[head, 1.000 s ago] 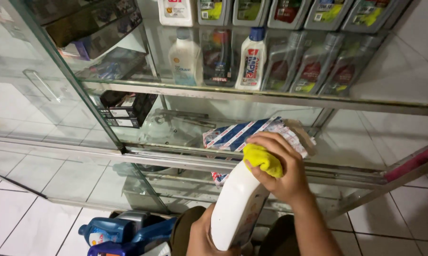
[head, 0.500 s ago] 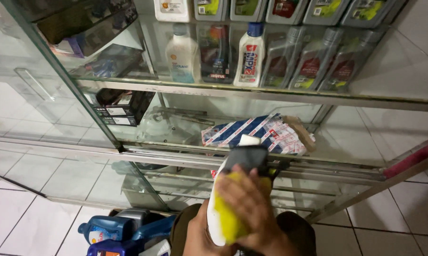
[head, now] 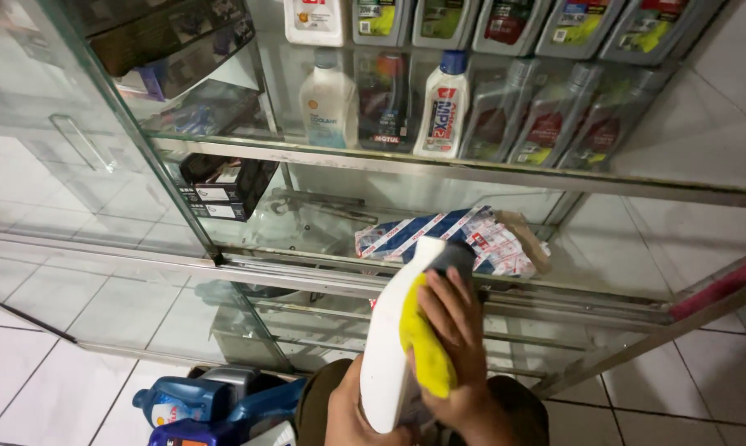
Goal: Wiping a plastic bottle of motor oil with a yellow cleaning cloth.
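I hold a tall white plastic bottle (head: 387,347) with a dark cap upright in front of a glass display cabinet. My left hand (head: 352,413) grips its lower part from the left. My right hand (head: 460,347) lies flat along its right side and presses a yellow cloth (head: 427,351) against the bottle. The bottle's base is hidden between my hands at the bottom edge.
The glass cabinet (head: 472,173) has metal-edged shelves with rows of white and grey oil bottles (head: 443,103). A pile of blue-and-white packets (head: 464,235) and black boxes (head: 224,186) lie on the lower shelf. Blue jugs (head: 195,400) stand on the white tiled floor at lower left.
My right hand with the yellow cloth has slid from the bottle's cap down onto its side. The bottle stays in my left hand.
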